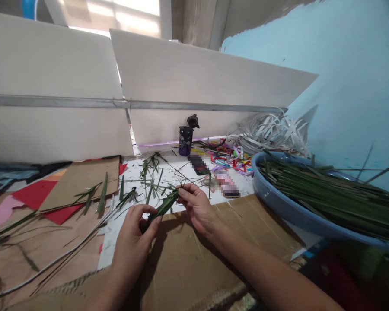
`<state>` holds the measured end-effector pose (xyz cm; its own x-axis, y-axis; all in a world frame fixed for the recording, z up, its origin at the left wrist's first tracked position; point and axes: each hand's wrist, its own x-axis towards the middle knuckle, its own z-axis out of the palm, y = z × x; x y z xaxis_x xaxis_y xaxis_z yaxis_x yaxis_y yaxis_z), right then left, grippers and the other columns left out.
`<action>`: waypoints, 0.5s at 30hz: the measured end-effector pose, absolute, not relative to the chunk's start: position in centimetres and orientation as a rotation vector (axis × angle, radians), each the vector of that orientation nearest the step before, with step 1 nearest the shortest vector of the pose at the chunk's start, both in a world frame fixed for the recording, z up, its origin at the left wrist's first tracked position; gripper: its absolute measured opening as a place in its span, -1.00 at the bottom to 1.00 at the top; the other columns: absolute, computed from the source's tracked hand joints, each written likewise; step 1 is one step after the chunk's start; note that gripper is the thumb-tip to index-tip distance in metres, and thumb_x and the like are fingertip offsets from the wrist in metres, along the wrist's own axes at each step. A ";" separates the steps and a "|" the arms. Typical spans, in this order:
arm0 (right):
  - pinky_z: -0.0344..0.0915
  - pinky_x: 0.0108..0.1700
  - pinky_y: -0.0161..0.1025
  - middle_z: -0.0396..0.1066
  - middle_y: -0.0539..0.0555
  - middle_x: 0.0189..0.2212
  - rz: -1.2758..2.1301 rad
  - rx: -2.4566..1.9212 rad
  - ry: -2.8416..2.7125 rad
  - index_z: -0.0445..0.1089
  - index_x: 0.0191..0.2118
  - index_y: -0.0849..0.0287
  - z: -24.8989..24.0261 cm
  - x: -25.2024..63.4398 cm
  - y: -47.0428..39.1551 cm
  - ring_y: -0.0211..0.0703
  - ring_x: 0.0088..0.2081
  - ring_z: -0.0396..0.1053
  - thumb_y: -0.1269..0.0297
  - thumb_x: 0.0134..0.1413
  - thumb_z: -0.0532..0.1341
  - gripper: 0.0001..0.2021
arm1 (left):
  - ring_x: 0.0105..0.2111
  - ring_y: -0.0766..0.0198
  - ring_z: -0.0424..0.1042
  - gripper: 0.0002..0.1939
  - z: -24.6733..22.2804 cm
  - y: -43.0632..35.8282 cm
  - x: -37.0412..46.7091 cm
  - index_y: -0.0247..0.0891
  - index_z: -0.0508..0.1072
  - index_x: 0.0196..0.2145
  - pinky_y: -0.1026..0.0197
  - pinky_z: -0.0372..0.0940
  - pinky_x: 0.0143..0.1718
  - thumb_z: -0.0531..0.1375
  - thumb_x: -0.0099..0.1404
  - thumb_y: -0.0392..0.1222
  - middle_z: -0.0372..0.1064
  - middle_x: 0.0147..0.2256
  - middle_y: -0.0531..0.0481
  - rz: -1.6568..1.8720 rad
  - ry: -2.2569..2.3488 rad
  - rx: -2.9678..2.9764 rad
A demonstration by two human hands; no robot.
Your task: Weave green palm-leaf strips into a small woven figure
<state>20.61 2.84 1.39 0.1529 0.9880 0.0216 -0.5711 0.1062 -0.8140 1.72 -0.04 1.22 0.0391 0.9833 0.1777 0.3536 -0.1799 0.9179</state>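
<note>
A folded or woven piece of green leaf [167, 204] is held between my two hands, over the far edge of a brown cardboard sheet [194, 259]. My left hand [139, 229] grips its near, lower end between thumb and fingers. At the far end, my right hand [197, 207] pinches the tip, where thin strands stick out. Just beyond lie loose green leaf pieces [151, 166] and cut strips on the white surface. Whether the leaf's lower end continues inside my left palm is hidden.
At right stands a blue basin [262, 185] heaped with long green leaves [314, 185]. Behind are a dark bottle [185, 140] with its lid up, colourful strips [235, 160] and coiled white bands [272, 131]. Red paper [35, 193] and a white cord [65, 255] lie left.
</note>
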 end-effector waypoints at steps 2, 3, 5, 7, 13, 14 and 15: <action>0.32 -0.16 -0.18 0.52 -0.04 -0.35 1.293 -0.768 -0.684 0.58 -0.38 0.09 1.4 20.6 2.9 -0.21 -0.34 0.36 0.14 -0.26 0.65 -0.67 | -0.48 0.19 0.33 -0.72 1.2 -0.1 1.8 -0.09 0.49 -0.18 0.20 0.19 -0.52 0.29 0.31 0.13 0.33 -0.40 0.07 1.145 1.376 1.617; 0.32 -0.16 -0.18 0.52 -0.04 -0.35 1.294 -0.765 -0.682 0.58 -0.38 0.08 1.4 20.6 2.9 -0.21 -0.34 0.36 0.14 -0.26 0.65 -0.67 | -0.49 0.19 0.32 -0.72 1.3 -0.2 1.8 -0.09 0.49 -0.18 0.20 0.17 -0.53 0.29 0.31 0.13 0.32 -0.41 0.08 1.144 1.375 1.615; 0.32 -0.15 -0.18 0.52 -0.04 -0.35 1.298 -0.759 -0.683 0.59 -0.38 0.08 1.3 20.7 2.9 -0.21 -0.34 0.36 0.14 -0.26 0.65 -0.67 | -0.49 0.20 0.32 -0.72 1.3 -0.2 1.9 -0.09 0.48 -0.18 0.20 0.15 -0.53 0.29 0.31 0.13 0.32 -0.41 0.08 1.144 1.373 1.608; 0.32 -0.16 -0.18 0.52 -0.04 -0.36 1.297 -0.759 -0.688 0.59 -0.39 0.07 1.3 20.7 2.9 -0.21 -0.34 0.36 0.14 -0.26 0.65 -0.68 | -0.48 0.19 0.33 -0.73 1.4 -0.2 1.9 -0.09 0.49 -0.19 0.20 0.15 -0.53 0.29 0.30 0.13 0.31 -0.42 0.08 1.150 1.369 1.599; 0.33 -0.17 -0.18 0.54 -0.03 -0.35 1.288 -0.773 -0.697 0.59 -0.37 0.08 1.1 20.7 3.0 -0.21 -0.35 0.36 0.13 -0.25 0.64 -0.68 | -0.48 0.18 0.33 -0.71 1.2 0.1 1.8 -0.10 0.48 -0.18 0.18 0.17 -0.51 0.29 0.31 0.14 0.34 -0.40 0.07 1.145 1.369 1.629; 0.33 -0.17 -0.18 0.54 -0.03 -0.35 1.286 -0.770 -0.697 0.59 -0.37 0.07 1.1 20.7 3.0 -0.20 -0.34 0.37 0.13 -0.26 0.64 -0.68 | -0.48 0.18 0.34 -0.71 1.2 0.1 1.9 -0.10 0.48 -0.18 0.18 0.18 -0.51 0.29 0.31 0.14 0.35 -0.40 0.06 1.145 1.370 1.634; 0.34 -0.17 -0.18 0.55 -0.03 -0.34 1.285 -0.769 -0.698 0.59 -0.38 0.07 1.1 20.7 3.0 -0.19 -0.33 0.38 0.13 -0.26 0.64 -0.68 | -0.47 0.18 0.35 -0.71 1.2 0.1 1.9 -0.10 0.48 -0.18 0.18 0.18 -0.51 0.29 0.31 0.14 0.36 -0.39 0.05 1.147 1.368 1.637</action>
<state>20.65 2.99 1.14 0.1526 0.9878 0.0295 -0.5629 0.1114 -0.8190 1.89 0.06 1.20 0.0485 0.9808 0.1887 0.3570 -0.1934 0.9139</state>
